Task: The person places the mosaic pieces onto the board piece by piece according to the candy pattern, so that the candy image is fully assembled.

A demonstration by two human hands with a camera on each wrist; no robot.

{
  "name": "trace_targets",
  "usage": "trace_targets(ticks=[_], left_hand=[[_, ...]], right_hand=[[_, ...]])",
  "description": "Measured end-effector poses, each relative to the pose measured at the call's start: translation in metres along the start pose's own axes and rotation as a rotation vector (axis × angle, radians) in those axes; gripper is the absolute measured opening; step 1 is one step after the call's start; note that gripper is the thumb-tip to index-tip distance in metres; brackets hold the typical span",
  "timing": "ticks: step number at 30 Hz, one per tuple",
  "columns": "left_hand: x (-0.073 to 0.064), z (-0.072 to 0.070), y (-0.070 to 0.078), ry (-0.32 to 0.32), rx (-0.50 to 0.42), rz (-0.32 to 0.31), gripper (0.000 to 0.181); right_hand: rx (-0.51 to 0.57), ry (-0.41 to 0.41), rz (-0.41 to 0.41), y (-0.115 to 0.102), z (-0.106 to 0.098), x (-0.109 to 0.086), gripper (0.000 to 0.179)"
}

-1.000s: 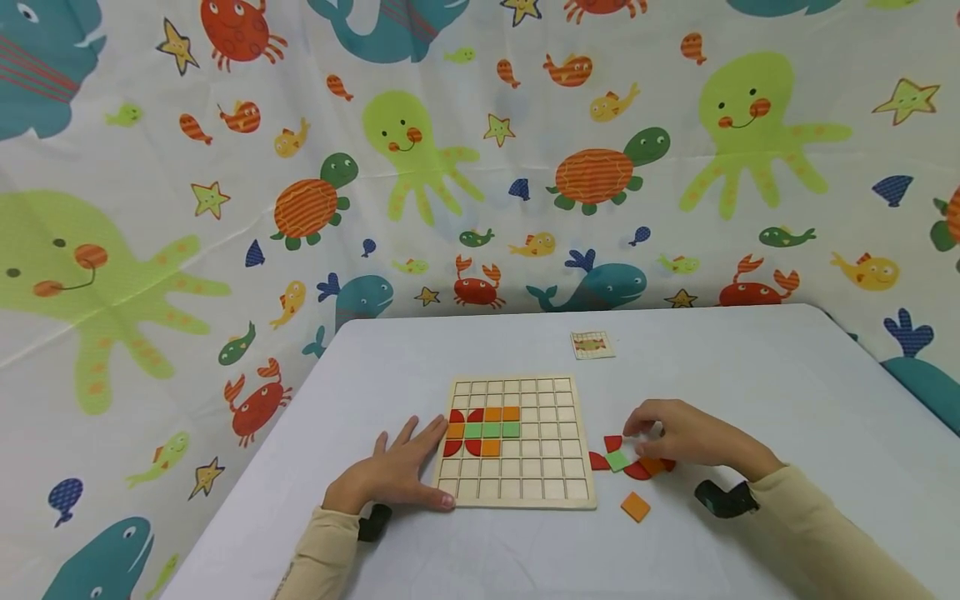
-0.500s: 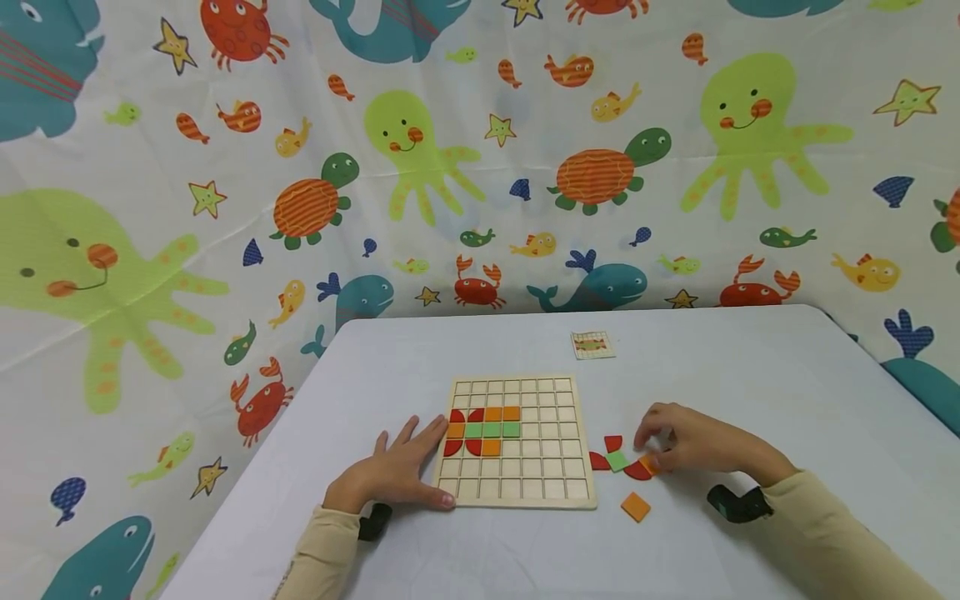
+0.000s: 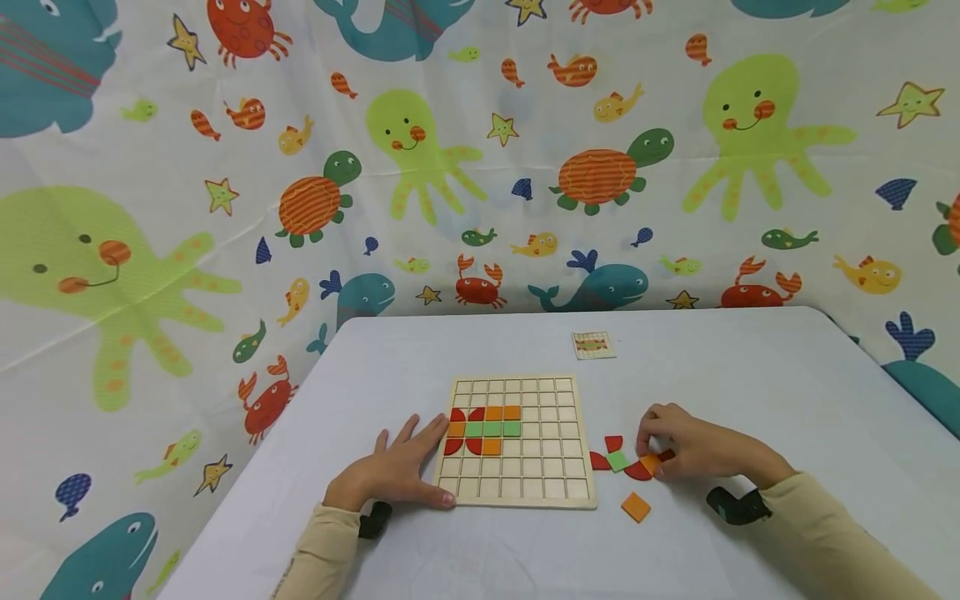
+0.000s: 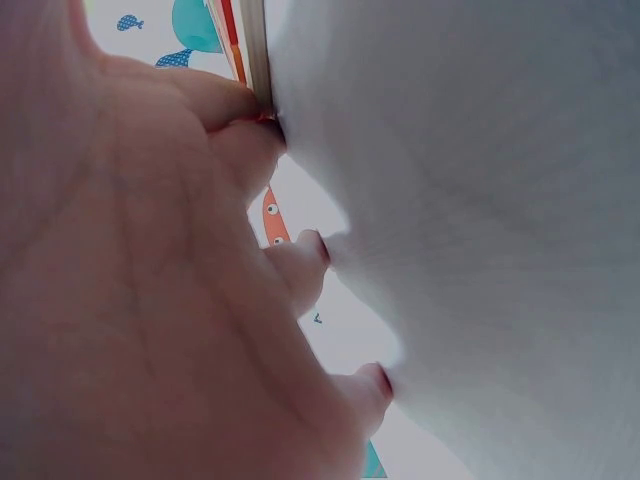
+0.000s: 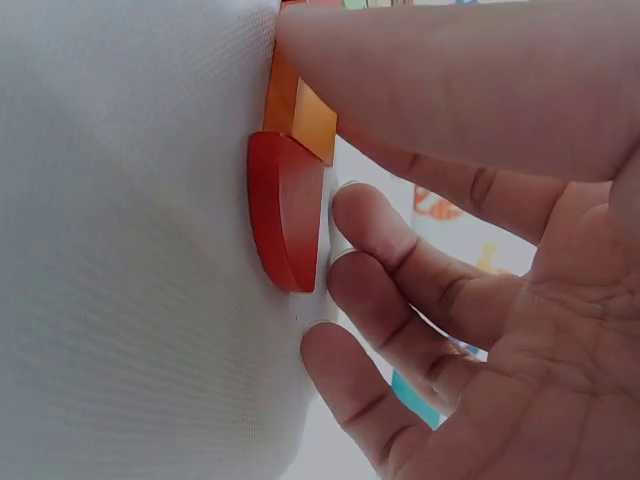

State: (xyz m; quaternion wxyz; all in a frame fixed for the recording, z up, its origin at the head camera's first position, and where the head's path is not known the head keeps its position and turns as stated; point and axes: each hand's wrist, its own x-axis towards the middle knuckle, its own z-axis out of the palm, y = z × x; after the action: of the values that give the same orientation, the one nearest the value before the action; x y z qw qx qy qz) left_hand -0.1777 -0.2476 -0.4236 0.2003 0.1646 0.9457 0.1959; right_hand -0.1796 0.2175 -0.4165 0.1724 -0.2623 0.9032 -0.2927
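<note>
A wooden grid board lies on the table, with red rounded, orange and green square tiles filling several cells on its left side. My left hand rests with spread fingers against the board's left edge, thumb at its near corner. Right of the board, my right hand pinches an orange square tile between thumb and index finger, amid a small group of loose tiles. In the right wrist view, a red rounded tile adjoins that orange tile, and the other fingers are loosely bent beside it.
Near the board's right edge lie a green square tile and red rounded tiles. Another orange square tile lies closer to me. A small pattern card sits toward the table's far edge, before a sea-animal curtain.
My right hand has shifted slightly right and down over the loose tiles, its thumb and index finger closing on the orange tile. My left hand and the board stay put.
</note>
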Motion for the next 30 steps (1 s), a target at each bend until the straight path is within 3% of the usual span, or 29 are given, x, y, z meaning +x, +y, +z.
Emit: trace_targets(ticks=[6, 15, 25, 30], left_hand=[[0.000, 0.000, 0.001, -0.002, -0.003, -0.002, 0.125], [-0.004, -0.002, 0.006, 0.012, -0.009, 0.018, 0.124], [-0.004, -0.002, 0.003, 0.009, -0.011, 0.013, 0.124], [-0.002, -0.001, 0.002, 0.006, -0.007, 0.005, 0.125]], right_hand=[[0.016, 0.034, -0.008, 0.003, 0.002, 0.002, 0.029], [0.088, 0.126, 0.044, -0.002, 0.004, 0.008, 0.023], [0.041, 0.232, -0.073, -0.014, -0.004, 0.018, 0.018], [0.038, 0.255, -0.070, -0.027, -0.005, 0.030, 0.017]])
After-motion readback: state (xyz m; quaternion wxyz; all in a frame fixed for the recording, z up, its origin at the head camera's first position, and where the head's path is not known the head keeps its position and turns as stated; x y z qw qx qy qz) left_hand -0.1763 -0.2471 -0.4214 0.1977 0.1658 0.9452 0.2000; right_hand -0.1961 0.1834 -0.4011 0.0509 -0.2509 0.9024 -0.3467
